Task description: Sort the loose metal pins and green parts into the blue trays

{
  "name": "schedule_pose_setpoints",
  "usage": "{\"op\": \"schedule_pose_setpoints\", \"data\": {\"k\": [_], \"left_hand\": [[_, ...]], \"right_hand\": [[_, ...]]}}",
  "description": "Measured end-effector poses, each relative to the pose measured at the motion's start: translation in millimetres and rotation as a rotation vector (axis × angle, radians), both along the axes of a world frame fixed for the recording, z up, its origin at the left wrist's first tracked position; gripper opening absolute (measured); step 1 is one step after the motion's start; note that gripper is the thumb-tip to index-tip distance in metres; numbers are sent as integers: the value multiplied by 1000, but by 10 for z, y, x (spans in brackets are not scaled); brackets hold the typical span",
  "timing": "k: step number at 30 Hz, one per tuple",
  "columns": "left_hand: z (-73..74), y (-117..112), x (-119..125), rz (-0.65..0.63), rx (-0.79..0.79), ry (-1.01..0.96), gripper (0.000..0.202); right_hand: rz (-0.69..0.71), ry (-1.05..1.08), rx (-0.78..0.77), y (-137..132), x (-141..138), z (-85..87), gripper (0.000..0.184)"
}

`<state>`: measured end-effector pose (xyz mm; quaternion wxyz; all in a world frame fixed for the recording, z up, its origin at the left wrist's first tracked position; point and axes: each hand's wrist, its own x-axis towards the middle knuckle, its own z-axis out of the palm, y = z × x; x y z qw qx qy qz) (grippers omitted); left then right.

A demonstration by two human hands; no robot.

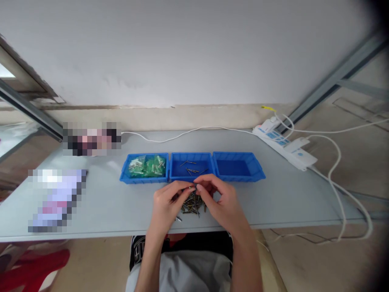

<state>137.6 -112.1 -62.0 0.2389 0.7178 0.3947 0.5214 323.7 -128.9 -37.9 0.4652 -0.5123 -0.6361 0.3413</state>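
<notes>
Over a pile of small metal screws (192, 203) on the table, my two hands meet with their fingertips pinched close together. My left hand (172, 199) pinches a small screw-like piece, its bright end showing at the thumb and forefinger. My right hand (219, 199) is closed at the fingertips on a dark bit of what looks like the same piece; the fingers hide most of it. Just beyond my hands stands the middle blue bin (176, 178), with several thin screws lying loose on its floor. One silvery screw (178, 219) lies apart from the pile, beside my left wrist.
The left blue bin (124, 177) holds green-and-clear bags of pale plugs. A third blue bin (258, 170) stands at the right. Behind it lies a white power strip (288, 152) with cables running off the table edge. Two blurred-out items are at the left.
</notes>
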Motion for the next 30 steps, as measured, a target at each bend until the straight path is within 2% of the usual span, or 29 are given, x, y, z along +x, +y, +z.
{"op": "schedule_pose_setpoints", "data": {"k": [7,12,18,20,24,27,30], "left_hand": [[30,12,2,-6,20,-15,9],[47,17,-18,-26,18,-61,9],[33,14,-19,-36,-17,-73,8],[28,5,-12,-8,-44,-63,11],[30,-22,-23,78,-85,-94,25],[37,-39,-53,139,-99,-131,21],[37,-48,-73,167,-111,-138,23]], "right_hand": [[79,59,77,-5,-22,6,12],[70,47,178,30,-52,-3,10],[69,44,222,22,-89,13,10],[-23,49,269,26,-117,11,9],[-343,-23,353,81,-141,-26,10],[-405,-134,312,116,-88,-54,17],[-424,-173,261,86,29,-45,14]]}}
